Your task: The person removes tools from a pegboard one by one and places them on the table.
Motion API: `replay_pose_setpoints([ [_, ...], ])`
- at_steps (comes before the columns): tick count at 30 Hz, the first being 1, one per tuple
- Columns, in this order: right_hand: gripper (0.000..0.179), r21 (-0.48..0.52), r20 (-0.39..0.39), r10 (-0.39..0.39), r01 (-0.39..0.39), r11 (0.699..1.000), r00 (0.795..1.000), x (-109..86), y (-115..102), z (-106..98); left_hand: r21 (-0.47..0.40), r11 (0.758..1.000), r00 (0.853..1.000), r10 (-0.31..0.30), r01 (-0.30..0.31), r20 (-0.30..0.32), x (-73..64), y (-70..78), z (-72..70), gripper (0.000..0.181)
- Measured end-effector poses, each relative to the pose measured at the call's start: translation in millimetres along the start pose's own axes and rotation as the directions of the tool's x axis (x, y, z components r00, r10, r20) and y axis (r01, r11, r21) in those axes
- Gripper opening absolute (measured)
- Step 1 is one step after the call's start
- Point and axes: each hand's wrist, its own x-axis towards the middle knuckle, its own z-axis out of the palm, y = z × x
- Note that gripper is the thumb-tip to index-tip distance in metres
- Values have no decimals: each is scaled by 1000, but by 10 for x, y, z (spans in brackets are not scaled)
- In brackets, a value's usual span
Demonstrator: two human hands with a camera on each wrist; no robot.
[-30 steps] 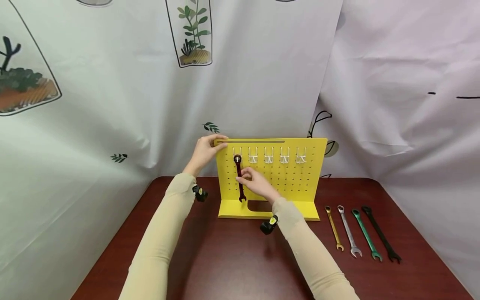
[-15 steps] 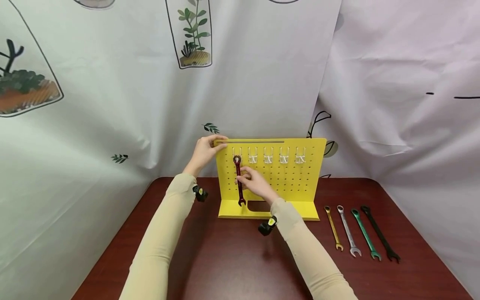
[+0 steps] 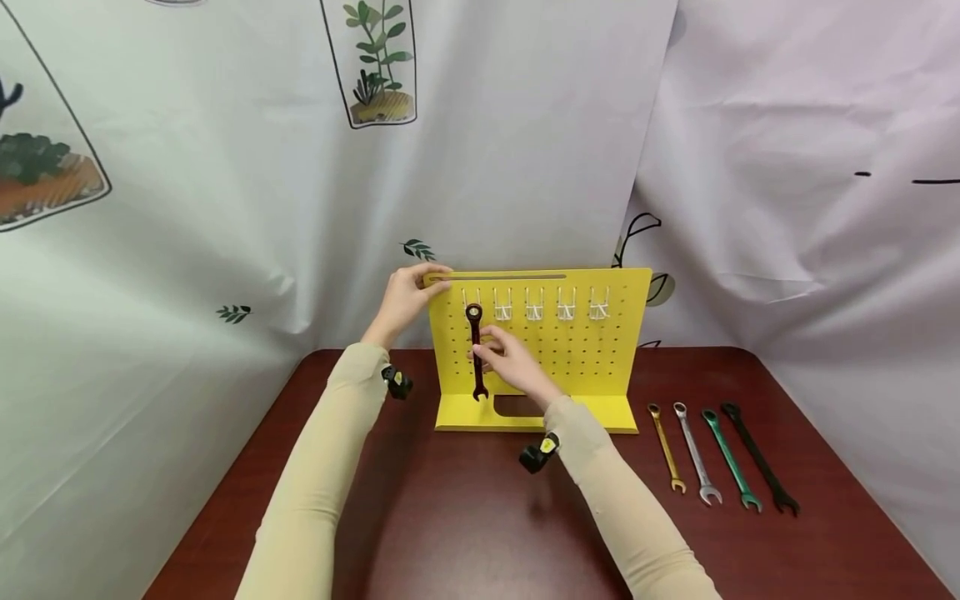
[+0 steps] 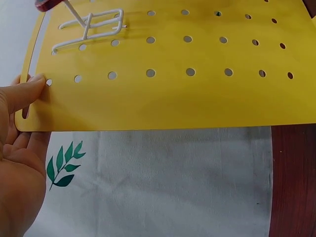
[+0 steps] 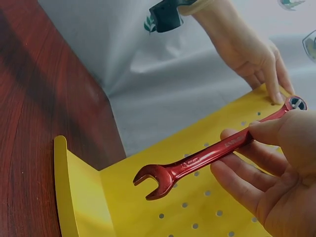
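In the head view my right hand (image 3: 513, 362) pinches a red combination wrench (image 3: 477, 354) by the middle of its shank, thumb in front and fingers behind. The wrench stands upright, ring end up, before the leftmost white hook (image 4: 89, 27) of a yellow pegboard (image 3: 570, 350). Inside the ring, the right wrist view shows the tip of the white prong. The open-end jaw hangs free of the board. My left hand (image 3: 408, 300) grips the board's upper left corner, thumb on the front face and fingers behind. Only the wrench's red edge (image 4: 47, 4) shows in the left wrist view.
Several white hooks (image 3: 566, 308) line the board to the right and bear nothing. On the dark red table (image 3: 465, 517), right of the board, lie a gold wrench (image 3: 666, 450), a silver wrench (image 3: 697, 457), a green wrench (image 3: 731, 461) and a black wrench (image 3: 761, 461).
The wrench's lower end has swung out slightly and back, while its ring stays at the leftmost hook. Both hands keep their hold. The head view has shifted a little.
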Motion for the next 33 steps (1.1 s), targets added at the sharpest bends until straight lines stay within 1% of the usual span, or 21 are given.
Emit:
replay_pose_setpoints([
  [4, 32, -34, -4, -14, 14, 999, 1000, -66, -29, -49, -5, 1000, 1000, 8, -8, 1, 16, 33, 2, 23],
  [7, 33, -28, 7, -36, 36, 999, 999, -132, -54, -76, -7, 1000, 1000, 6, -6, -3, 11, 33, -3, 23],
  [13, 36, -34, 15, -50, 51, 998, 999, -279, -140, -150, -5, 1000, 1000, -24, 24, 3, -8, 10, -19, 24],
  [17, 36, -27, 14, -82, 82, 996, 997, -351, -210, -216, -4, 1000, 1000, -20, 20, 1, -1, 24, -26, 24],
  [22, 36, -25, -5, -112, 112, 993, 994, -445, -272, -286, -10, 1000, 1000, -11, 11, 0, -5, 34, -24, 24],
  [26, 34, -15, -17, -137, 137, 990, 990, -534, -278, -353, -23, 999, 1000, -23, 23, 4, -20, 21, -20, 24],
  [30, 37, 0, -49, -162, 162, 987, 986, -635, -282, -459, -27, 999, 1000, -19, 19, 5, -20, 9, -13, 24],
  [33, 38, 8, -83, -167, 168, 986, 983, -707, -284, -550, -28, 1000, 1000, -11, 11, 2, -15, 9, -14, 24],
])
